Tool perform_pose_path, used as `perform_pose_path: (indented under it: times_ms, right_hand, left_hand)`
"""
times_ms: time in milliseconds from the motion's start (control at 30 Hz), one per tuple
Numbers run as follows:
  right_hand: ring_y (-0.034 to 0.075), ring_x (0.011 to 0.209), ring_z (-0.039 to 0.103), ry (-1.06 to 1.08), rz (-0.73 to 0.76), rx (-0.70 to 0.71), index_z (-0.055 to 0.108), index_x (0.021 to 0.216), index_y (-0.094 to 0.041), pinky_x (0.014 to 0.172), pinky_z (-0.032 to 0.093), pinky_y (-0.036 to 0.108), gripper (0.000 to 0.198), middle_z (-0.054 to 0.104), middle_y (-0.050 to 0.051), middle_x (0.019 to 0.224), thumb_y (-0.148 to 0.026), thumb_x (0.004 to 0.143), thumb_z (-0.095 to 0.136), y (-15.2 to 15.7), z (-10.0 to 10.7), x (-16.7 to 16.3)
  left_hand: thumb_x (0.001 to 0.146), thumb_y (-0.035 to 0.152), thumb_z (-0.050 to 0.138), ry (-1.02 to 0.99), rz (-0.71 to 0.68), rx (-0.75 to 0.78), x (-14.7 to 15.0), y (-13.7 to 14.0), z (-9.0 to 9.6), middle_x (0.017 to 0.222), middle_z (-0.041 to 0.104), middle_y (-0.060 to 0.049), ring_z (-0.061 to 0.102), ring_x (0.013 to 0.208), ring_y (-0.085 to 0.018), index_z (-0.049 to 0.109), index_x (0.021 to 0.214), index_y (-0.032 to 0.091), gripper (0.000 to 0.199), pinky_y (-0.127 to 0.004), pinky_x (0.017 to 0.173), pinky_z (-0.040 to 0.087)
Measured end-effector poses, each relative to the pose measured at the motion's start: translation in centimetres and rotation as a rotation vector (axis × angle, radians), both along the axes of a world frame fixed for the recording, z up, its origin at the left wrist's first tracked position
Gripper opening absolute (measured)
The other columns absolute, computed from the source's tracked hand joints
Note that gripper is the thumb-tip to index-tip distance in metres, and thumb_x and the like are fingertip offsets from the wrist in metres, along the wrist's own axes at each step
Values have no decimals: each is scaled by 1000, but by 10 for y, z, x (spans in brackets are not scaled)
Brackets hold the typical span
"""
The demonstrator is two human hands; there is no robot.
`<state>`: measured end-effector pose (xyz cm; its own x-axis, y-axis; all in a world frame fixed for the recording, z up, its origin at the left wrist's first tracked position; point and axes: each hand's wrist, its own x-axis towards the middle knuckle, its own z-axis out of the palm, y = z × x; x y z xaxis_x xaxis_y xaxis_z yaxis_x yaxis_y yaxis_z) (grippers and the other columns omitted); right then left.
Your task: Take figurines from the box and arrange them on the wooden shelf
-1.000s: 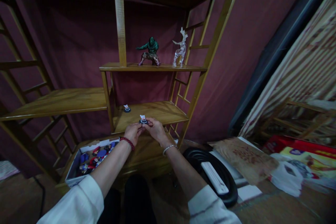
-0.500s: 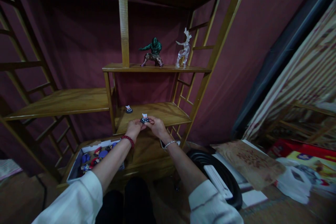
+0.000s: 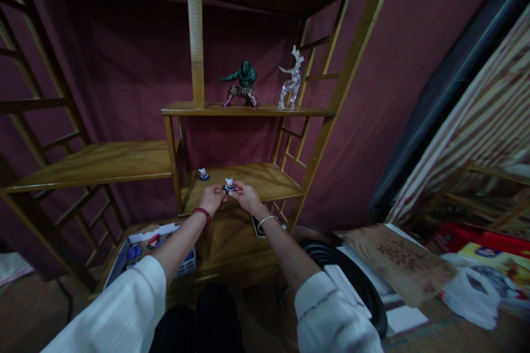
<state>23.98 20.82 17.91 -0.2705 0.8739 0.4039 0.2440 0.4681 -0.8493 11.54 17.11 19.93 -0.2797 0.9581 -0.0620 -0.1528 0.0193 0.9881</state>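
Left hand (image 3: 212,199) and right hand (image 3: 245,197) both pinching the same white-headed cat figurine (image 3: 229,182) in their fingertips, upright, at the front edge of the lower shelf (image 3: 265,178); can't tell if it touches. Similar second figurine (image 3: 203,175) stands on the shelf's left end. Crouching green-torso figure (image 3: 244,81) and clear deer figurine (image 3: 292,81) sit above the shelf, open box (image 3: 186,268) below-left of it.
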Motion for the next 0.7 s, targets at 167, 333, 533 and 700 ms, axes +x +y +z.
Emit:
perform_pose_path:
  times_ms: [167,333,533,700]
  right_hand:
    - [13,79,64,26,26,-21,60,97,-21,79,50,31,33,68,-1,89,-8,67,60,5,1,-1]
    - [14,82,63,16,15,-25,60,99,-19,80,50,30,35,68,1,90,-8,66,61,12,-1,-3]
    - [13,82,63,-57,3,-12,59,103,-22,80,50,30,37,68,0,91,-10,68,61,27,-8,-2]
    - [14,88,62,-139,-13,-15,58,105,-25,83,49,30,37,67,-1,96,-12,70,60,40,-11,-2]
  left_hand:
    - [67,-3,57,-72,3,-4,1,4,1,51,58,3,59,46,-9,51,69,14,18,-20,58,47]
    - [67,-3,57,-59,25,-26,1,11,0,49,55,5,58,44,-9,49,68,15,20,-19,55,45]
    - [65,-3,58,16,34,-4,1,24,-7,49,54,7,57,45,-7,54,72,15,20,-18,57,44]
    - [73,2,50,166,21,-4,-1,30,-11,56,58,3,59,52,-7,57,84,12,17,-17,58,44]
